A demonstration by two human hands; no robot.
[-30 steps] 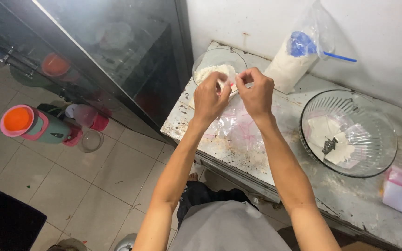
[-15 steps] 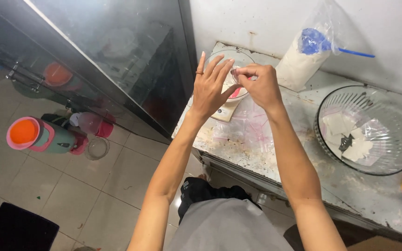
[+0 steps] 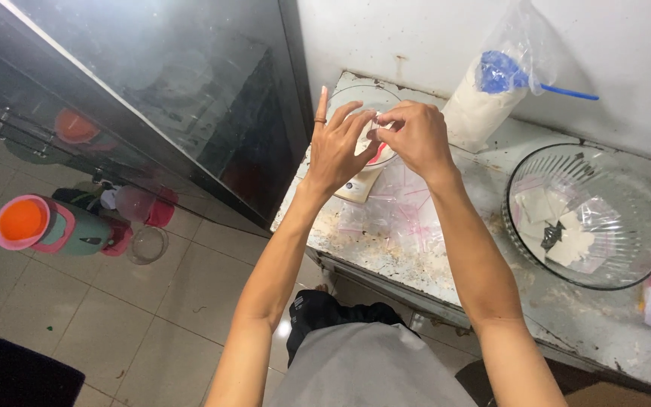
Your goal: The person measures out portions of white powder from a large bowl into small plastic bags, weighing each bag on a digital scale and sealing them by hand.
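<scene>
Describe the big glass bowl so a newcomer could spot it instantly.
Start at the worn white table against the wall. Right of both hands sits the glass bowl: wide, ribbed, clear, holding small filled packets. Nothing else there is as large or round.

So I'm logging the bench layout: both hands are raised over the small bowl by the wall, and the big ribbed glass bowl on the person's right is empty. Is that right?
Not quite. The head view shows the glass bowl is not empty: it holds flat white packets. The rest stands: the left hand and right hand are raised together over the small bowl by the wall.
</scene>
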